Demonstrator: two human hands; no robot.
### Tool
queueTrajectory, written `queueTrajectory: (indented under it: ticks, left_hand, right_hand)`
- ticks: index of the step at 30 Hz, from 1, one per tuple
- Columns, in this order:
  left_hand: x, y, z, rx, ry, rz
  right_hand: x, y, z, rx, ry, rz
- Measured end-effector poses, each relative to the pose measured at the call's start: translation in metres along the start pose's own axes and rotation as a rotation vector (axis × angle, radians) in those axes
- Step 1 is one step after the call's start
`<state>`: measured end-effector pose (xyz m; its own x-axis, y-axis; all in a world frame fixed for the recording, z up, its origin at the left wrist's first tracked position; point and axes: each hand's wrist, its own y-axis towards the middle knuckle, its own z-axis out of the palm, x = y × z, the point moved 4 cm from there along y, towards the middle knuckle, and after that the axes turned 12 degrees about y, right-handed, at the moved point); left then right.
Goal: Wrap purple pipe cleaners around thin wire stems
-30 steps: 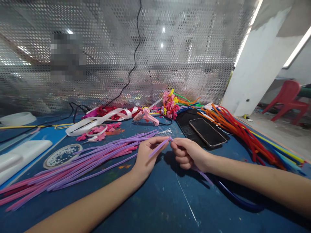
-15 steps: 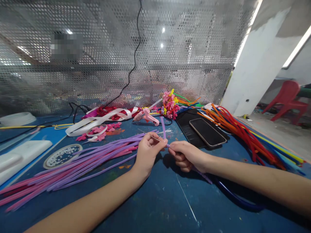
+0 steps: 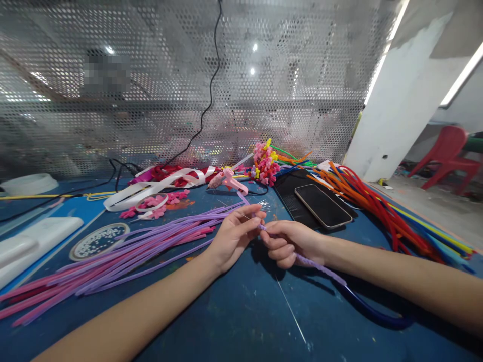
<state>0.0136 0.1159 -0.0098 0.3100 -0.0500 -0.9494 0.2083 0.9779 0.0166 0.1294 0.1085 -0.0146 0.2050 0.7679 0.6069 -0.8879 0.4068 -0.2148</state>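
My left hand (image 3: 238,234) is closed, thumb and fingers pinching a purple pipe cleaner (image 3: 243,198) whose free end sticks up past the fingertips. Close beside it, my right hand (image 3: 289,243) is closed around a dark blue curved band (image 3: 377,312), which looks like a headband. Purple pipe cleaner is wound around the band (image 3: 320,270) from my right fingers to partway along it. Between the two hands a short purple stretch shows at the fingertips. The band's end inside my fingers is hidden.
Purple and pink pipe cleaners (image 3: 151,246) lie at left. A pink glue gun (image 3: 230,181) and a pipe-cleaner flower bunch (image 3: 265,163) are behind my hands. A phone (image 3: 323,205), orange and red pipe cleaners (image 3: 377,211) and a thin wire (image 3: 290,309) lie on the table.
The purple pipe cleaner's free end has swung from upright to leaning left. My right hand has turned a little, and more of the wrapped band shows below it.
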Motion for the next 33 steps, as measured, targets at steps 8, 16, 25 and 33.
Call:
queueTrajectory:
  ticks: [8, 16, 25, 33]
  left_hand:
    - [-0.002, -0.002, 0.004, 0.052, 0.039, -0.011]
    - [-0.004, -0.002, 0.002, 0.067, -0.001, -0.026]
    - [0.001, 0.000, -0.001, -0.019, 0.006, -0.007]
    - [-0.008, -0.001, -0.006, -0.206, 0.318, 0.260]
  right_hand:
    - [0.000, -0.004, 0.000, -0.079, -0.079, -0.028]
    - [-0.002, 0.000, -0.002, 0.000, 0.005, -0.003]
    - [0.005, -0.005, 0.008, 0.095, 0.014, -0.133]
    - [0.012, -0.004, -0.001, -0.174, -0.081, -0.375]
